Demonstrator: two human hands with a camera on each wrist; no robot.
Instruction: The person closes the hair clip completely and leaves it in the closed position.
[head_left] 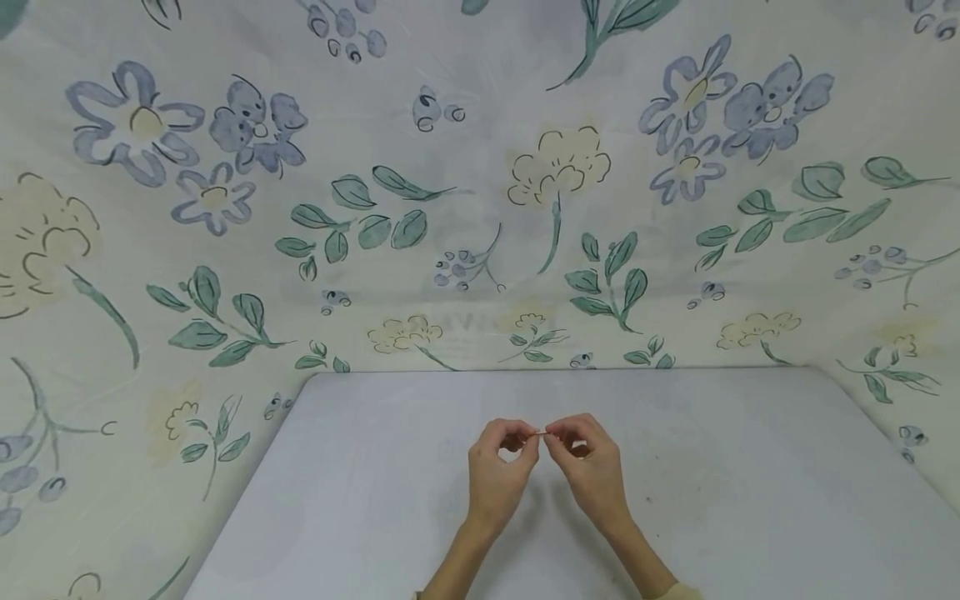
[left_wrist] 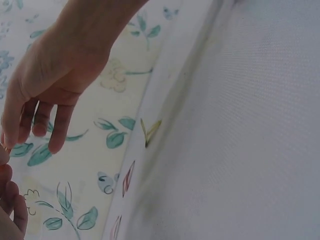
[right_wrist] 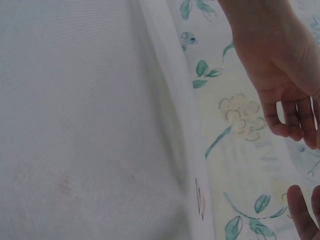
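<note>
My left hand and right hand meet over the white tabletop, thumbs and forefingers pinched tip to tip. Between them runs a short, thin, reddish-orange piece, its ends hidden in the fingertips; I cannot tell what kind of thing it is. In the left wrist view the left hand hangs from the top, its other fingers loosely bent, and a sliver of orange shows by the fingertips. The right wrist view has the right hand at upper right, with the left fingertips below it.
A white tabletop stretches out under both hands, with a few tiny dark specks to the right. Floral-printed cloth rises behind it and along both sides.
</note>
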